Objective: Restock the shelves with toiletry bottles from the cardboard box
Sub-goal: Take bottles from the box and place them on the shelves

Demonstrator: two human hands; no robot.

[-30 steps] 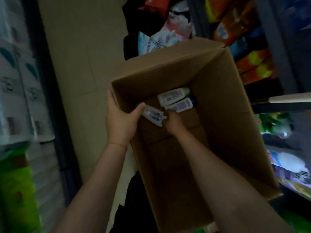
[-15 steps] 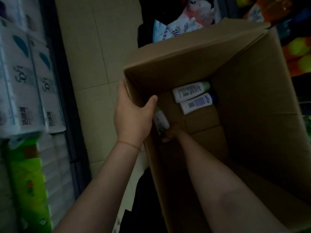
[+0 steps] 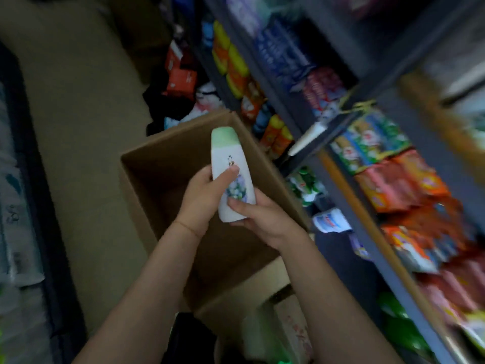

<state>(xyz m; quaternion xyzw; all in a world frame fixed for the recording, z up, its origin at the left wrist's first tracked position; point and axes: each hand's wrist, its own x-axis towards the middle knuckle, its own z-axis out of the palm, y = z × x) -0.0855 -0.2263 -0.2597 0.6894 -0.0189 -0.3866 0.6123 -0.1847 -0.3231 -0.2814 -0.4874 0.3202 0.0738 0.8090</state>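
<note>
White toiletry bottle [image 3: 232,177] with pale green cap, held above the open cardboard box [image 3: 162,164], near its right wall. Long axis running near to far, cap pointing far and slightly left, base toward the body. Flower picture on the label, facing up.

Left hand [image 3: 202,198] wrapped round the bottle's middle from the left, thumb laid across the label. Right hand [image 3: 259,219] cupping the base from below and right, fingers curled round the bottom edge. Both grips closed on the bottle.

Box standing on the tiled floor [image 3: 78,127], flaps open, inside dark; contents hidden behind the hands and forearms, cannot tell what lies in it.

To the right, shelves [image 3: 338,127] packed with goods: yellow and orange packets [image 3: 231,64] far along, blue bags [image 3: 283,51] above, green and orange packs [image 3: 393,164] nearer, all blurred. Green-labelled items [image 3: 305,182] on a lower shelf just beside the box. Far of the box, red and white packets [image 3: 181,77] heaped on the floor. At the left edge, pale wrapped packs [image 3: 13,206], blurred.
</note>
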